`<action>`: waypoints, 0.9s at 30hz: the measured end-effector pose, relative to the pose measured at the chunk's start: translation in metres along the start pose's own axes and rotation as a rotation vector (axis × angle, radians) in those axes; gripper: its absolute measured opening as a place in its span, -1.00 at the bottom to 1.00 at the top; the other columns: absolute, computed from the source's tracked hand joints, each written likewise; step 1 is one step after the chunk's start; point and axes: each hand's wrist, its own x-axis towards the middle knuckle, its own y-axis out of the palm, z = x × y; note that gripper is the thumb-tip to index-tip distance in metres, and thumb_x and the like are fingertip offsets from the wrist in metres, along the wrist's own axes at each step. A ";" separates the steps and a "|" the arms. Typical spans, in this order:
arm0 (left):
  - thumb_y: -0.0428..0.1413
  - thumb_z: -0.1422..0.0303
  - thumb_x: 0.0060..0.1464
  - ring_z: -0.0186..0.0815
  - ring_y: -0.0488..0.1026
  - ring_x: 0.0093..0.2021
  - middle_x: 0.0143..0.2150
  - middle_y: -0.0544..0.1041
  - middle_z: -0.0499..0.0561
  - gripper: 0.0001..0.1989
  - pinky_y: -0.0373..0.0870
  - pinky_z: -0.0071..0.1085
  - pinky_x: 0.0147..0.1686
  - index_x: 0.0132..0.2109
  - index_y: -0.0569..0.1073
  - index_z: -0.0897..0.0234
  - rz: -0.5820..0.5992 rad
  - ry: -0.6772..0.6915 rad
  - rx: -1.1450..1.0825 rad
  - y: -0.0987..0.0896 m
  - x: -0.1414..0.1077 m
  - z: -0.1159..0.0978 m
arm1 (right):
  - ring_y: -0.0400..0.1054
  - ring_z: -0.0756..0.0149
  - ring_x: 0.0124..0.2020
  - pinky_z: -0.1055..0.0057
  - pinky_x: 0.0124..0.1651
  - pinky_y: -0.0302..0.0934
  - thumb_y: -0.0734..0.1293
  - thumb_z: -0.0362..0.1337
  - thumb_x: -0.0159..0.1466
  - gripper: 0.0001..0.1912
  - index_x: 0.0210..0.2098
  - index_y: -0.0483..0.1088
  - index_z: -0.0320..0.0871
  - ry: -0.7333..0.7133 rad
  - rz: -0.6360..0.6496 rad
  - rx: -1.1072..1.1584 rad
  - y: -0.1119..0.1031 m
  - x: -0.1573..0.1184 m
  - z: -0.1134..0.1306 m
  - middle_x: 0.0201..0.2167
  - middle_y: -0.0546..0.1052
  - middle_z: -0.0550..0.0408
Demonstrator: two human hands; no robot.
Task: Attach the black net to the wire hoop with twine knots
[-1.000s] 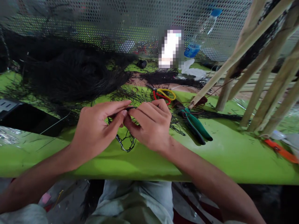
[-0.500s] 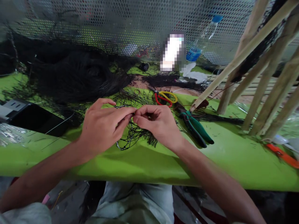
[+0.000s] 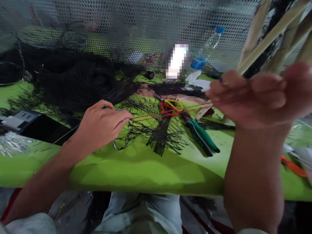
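Observation:
A doubled red thread (image 3: 148,115) stretches tight between my two hands above the green table. My left hand (image 3: 102,128) is closed in a pinch, with one end of the thread at its fingertips; dark strands hang just below them. My right hand (image 3: 253,97), blurred and raised at the right, has its fingers curled around the thread's other end. Under the thread lies a loose piece of frayed black netting (image 3: 159,138) with looped cords at its left. Red-and-yellow-handled scissors (image 3: 170,107) and green-handled pliers (image 3: 204,138) lie close by.
A big black fibre heap (image 3: 87,81) covers the back left, near a black box (image 3: 36,126). A perforated metal panel (image 3: 117,29) stands behind, with a bottle (image 3: 207,48) by it. Wooden sticks (image 3: 270,35) lean at right; an orange-handled tool (image 3: 293,165) lies at the right edge.
My right hand has swung away to the right and up, drawing out the red thread. My left hand has shifted slightly left. More of the black netting shows.

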 end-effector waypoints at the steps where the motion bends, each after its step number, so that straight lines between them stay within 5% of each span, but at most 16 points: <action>1: 0.11 0.37 0.38 -0.22 0.56 -0.34 -0.38 0.69 -0.10 -0.79 0.51 -0.19 -0.05 -0.09 0.65 0.02 0.022 0.017 -0.021 0.000 0.000 0.002 | 0.39 0.27 -0.30 0.36 -0.23 0.25 0.38 0.07 0.36 -0.61 -0.39 0.47 -0.11 0.098 -0.024 -0.101 -0.004 0.015 -0.002 -0.51 0.50 0.10; 6: 0.10 0.44 0.41 -0.33 0.55 -0.40 -0.29 0.73 -0.15 -0.79 0.44 -0.20 -0.01 -0.08 0.63 0.15 0.106 0.150 -0.182 -0.003 0.001 0.004 | 0.47 0.17 -0.18 0.31 -0.09 0.32 0.43 0.02 0.34 -0.64 -0.38 0.49 -0.14 0.322 -0.083 -0.320 0.010 0.093 -0.008 -0.45 0.56 0.03; 10: 0.09 0.50 0.41 -0.35 0.57 -0.38 -0.24 0.73 -0.16 -0.82 0.40 -0.21 0.03 -0.06 0.59 0.21 0.106 0.208 -0.282 -0.006 0.001 -0.002 | 0.48 -0.01 0.08 0.00 0.22 0.30 0.51 -0.14 0.26 -0.70 -0.18 0.54 -0.25 0.471 -0.182 -0.458 0.032 0.150 -0.028 -0.10 0.63 -0.18; 13: 0.05 0.58 0.39 -0.36 0.56 -0.37 -0.22 0.71 -0.12 -0.80 0.38 -0.20 0.07 -0.05 0.55 0.27 0.083 0.215 -0.281 -0.008 -0.001 -0.008 | 0.41 -0.17 0.25 -0.11 0.30 0.25 0.49 -0.16 0.28 -0.57 0.04 0.51 -0.31 0.535 -0.292 -0.466 0.046 0.193 -0.048 0.15 0.53 -0.37; 16: -0.02 0.59 0.42 -0.33 0.56 -0.32 -0.19 0.70 -0.07 -0.76 0.37 -0.18 0.09 -0.01 0.53 0.33 0.070 0.234 -0.180 -0.008 -0.001 -0.012 | 0.26 -0.21 0.41 -0.05 0.36 0.19 0.39 0.04 0.38 -0.26 0.33 0.29 -0.37 0.529 -0.447 -0.413 0.056 0.229 -0.065 0.35 0.34 -0.50; 19: -0.10 0.59 0.46 -0.32 0.55 -0.31 -0.20 0.69 -0.06 -0.69 0.38 -0.18 0.07 -0.01 0.54 0.35 0.035 0.252 -0.128 -0.008 0.002 -0.014 | 0.14 -0.29 0.47 -0.07 0.37 0.13 0.40 0.19 0.35 0.03 0.44 0.04 -0.51 0.567 -0.560 -0.343 0.064 0.255 -0.074 0.40 0.18 -0.70; 27: -0.06 0.55 0.45 -0.35 0.54 -0.36 -0.23 0.69 -0.07 -0.71 0.41 -0.21 0.08 0.00 0.56 0.33 0.015 0.157 -0.222 -0.004 0.000 -0.020 | 0.22 -0.14 0.38 -0.09 0.32 0.16 0.47 0.12 0.32 -0.14 0.33 0.16 -0.34 0.575 -0.656 -0.274 0.078 0.276 -0.089 0.38 0.24 -0.67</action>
